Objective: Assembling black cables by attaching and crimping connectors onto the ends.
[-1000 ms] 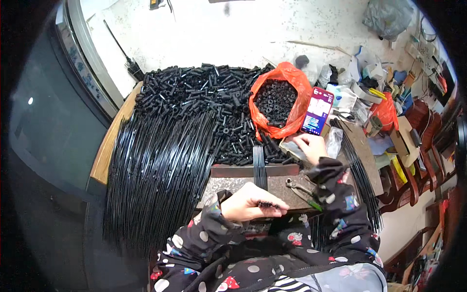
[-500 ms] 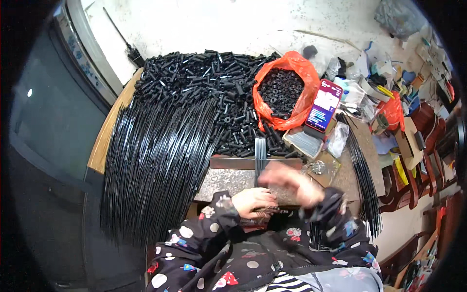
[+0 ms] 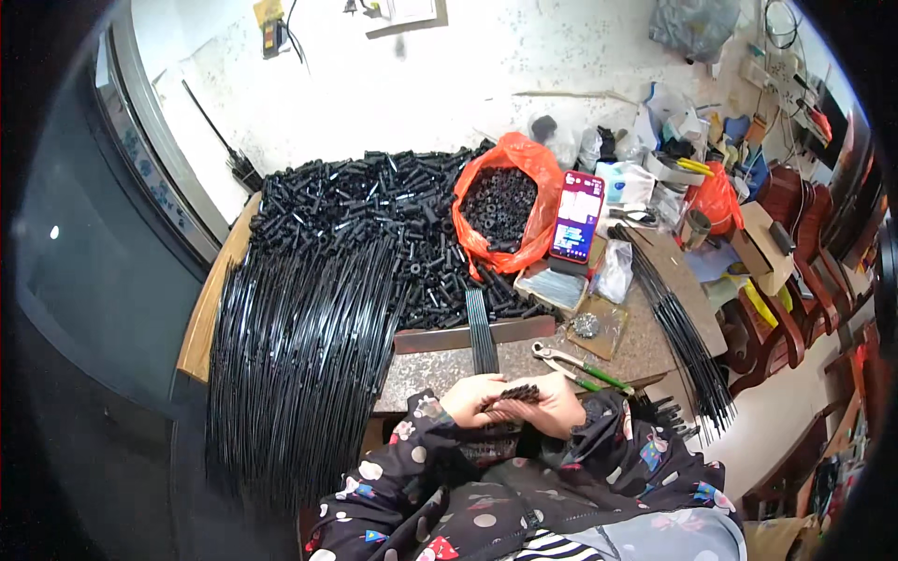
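Close to my body at the table's front edge, my left hand (image 3: 470, 400) and my right hand (image 3: 559, 409) are closed around a row of dark rod ends (image 3: 520, 394). Both sets of fingers are curled, and the palms are hidden. Just beyond them a flat row of thin black rods (image 3: 481, 329) lies across a brown strip (image 3: 430, 338) and runs down under my left hand. Whether these rods and the held ends are one bundle is hidden. Pliers with green handles (image 3: 582, 366) lie on the table beyond my right hand.
A heap of short black tubes (image 3: 365, 201) covers the far table. Long black rods (image 3: 295, 374) spread at left, more (image 3: 683, 332) at right. An orange bag (image 3: 540, 154) holds small black rings. A phone (image 3: 577, 217) stands beside a box of thin pins (image 3: 554, 285).
My right hand, blurred and raised over the rods before, has come down beside my left, and both now grip the rod ends. The view has tilted upward, showing more wall.
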Demonstrator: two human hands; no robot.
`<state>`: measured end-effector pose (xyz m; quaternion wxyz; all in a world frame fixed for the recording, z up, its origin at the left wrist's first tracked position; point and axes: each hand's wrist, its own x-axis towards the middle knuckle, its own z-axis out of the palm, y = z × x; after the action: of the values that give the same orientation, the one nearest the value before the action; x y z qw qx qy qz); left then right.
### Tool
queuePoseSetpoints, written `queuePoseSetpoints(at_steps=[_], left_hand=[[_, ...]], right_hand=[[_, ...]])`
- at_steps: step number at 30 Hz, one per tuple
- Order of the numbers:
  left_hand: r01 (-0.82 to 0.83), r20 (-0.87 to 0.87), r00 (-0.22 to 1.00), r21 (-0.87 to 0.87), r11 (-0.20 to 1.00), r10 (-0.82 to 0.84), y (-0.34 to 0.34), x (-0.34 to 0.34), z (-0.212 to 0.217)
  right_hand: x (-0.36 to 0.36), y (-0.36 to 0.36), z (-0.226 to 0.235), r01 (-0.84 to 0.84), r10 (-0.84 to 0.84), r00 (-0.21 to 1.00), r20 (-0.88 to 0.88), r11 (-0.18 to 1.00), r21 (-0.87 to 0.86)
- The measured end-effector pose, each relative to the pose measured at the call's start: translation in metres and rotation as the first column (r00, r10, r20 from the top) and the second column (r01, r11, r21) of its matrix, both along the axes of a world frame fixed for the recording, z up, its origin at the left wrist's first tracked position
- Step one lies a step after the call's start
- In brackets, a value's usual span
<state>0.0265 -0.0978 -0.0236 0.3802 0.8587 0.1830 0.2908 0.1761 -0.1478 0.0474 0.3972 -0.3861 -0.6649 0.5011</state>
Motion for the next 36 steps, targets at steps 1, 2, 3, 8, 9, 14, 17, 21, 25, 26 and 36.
queuePoseSetpoints(at_steps=[1,2,3,8,9,14,17,21,25,26,36], left_hand=[[-0.01,0.052,0.999,-0.002,1.0,0.01,-0.004,0.0,0.007],[0.099,0.072,0.993,-0.06,0.993,-0.094,-0.005,0.0,0.017],[0.104,0.07,0.992,-0.045,0.994,-0.1,-0.002,0.001,0.014],[0.022,0.041,0.999,-0.066,0.998,-0.019,-0.005,0.0,-0.001],[-0.005,0.038,0.999,0.031,1.0,0.004,-0.005,0.0,0.0],[0.024,0.056,0.998,-0.119,0.993,-0.017,-0.001,0.005,0.011],[-0.03,0.0,1.0,0.046,0.998,0.03,-0.004,0.005,0.052],[0.131,0.164,0.977,0.055,0.99,-0.138,0.009,0.006,0.109],[0.116,0.125,0.988,-0.24,0.964,-0.087,0.008,-0.009,0.109],[0.216,0.14,0.973,-0.25,0.944,-0.185,0.009,0.014,0.114],[0.179,0.222,0.968,-0.29,0.94,-0.115,0.011,0.007,0.122]], right_hand=[[0.0,0.0,0.002,-0.039,0.034,0.994,0.101,0.998,0.051],[0.0,0.003,0.008,-0.121,0.117,0.986,-0.123,0.992,-0.028],[0.003,0.005,0.014,-0.116,0.113,0.986,-0.122,0.993,-0.013],[0.007,0.008,0.04,-0.206,0.207,0.977,-0.045,0.978,0.023],[0.007,0.009,0.043,-0.258,0.244,0.956,-0.164,0.964,-0.071],[0.019,0.036,0.065,-0.575,0.543,0.795,0.272,0.816,0.05],[0.016,0.045,0.05,-0.538,0.3,0.833,0.465,0.636,0.553],[0.013,0.061,0.062,-0.598,0.576,0.799,0.173,0.732,0.327],[0.014,0.117,0.041,0.062,-0.077,0.983,0.168,0.993,0.096],[0.054,0.124,0.033,0.213,-0.429,0.798,0.423,0.857,0.469],[0.081,0.141,-0.028,0.098,-0.649,0.546,0.531,0.678,0.728]])
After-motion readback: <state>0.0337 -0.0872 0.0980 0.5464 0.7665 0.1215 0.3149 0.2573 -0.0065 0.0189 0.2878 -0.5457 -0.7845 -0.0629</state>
